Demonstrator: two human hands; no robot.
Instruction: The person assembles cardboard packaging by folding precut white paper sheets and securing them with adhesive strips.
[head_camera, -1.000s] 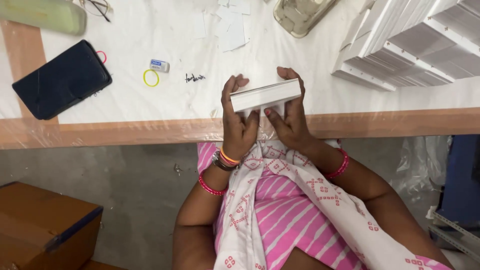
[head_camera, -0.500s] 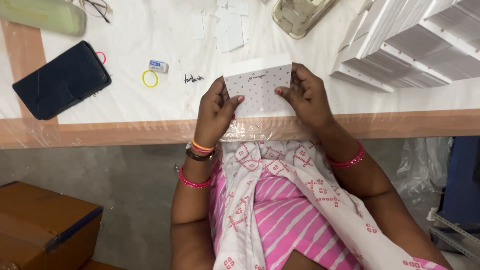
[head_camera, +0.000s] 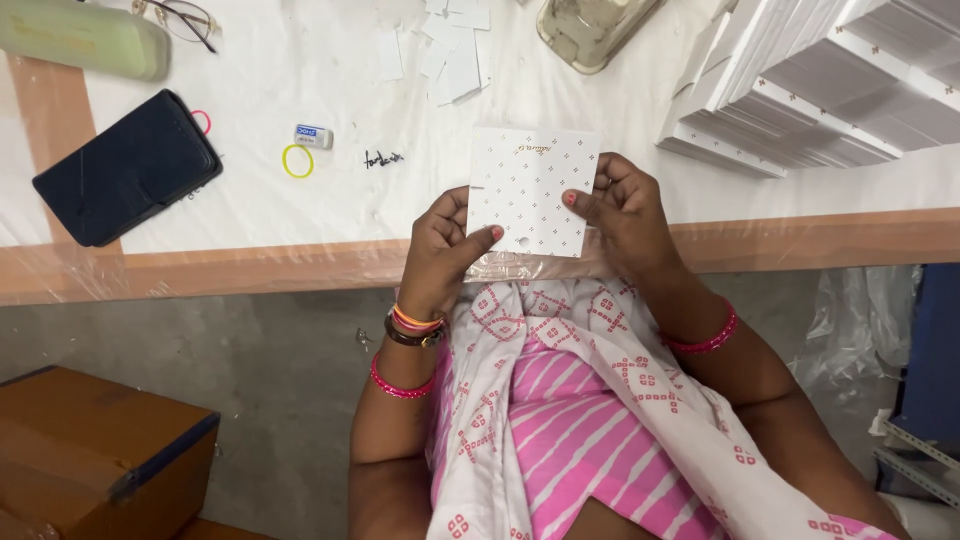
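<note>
I hold a small white dotted box (head_camera: 530, 190) flat, its patterned face up, just above the table's front edge (head_camera: 250, 265). My left hand (head_camera: 440, 250) grips its lower left corner with the thumb on top. My right hand (head_camera: 620, 210) grips its right side, thumb pressed on the face. A stack of flat white dotted box blanks (head_camera: 810, 90) lies at the far right of the table, a little beyond my right hand.
On the white table lie a dark blue wallet case (head_camera: 125, 170), a yellow rubber band (head_camera: 297, 161), a small eraser (head_camera: 313, 135), loose white paper pieces (head_camera: 450, 50), glasses (head_camera: 180, 18) and a clear container (head_camera: 590, 30). A brown cardboard box (head_camera: 90, 460) sits on the floor, lower left.
The box was held edge-on a second ago; both hands have turned it so its dotted face points up and raised it slightly over the table edge.
</note>
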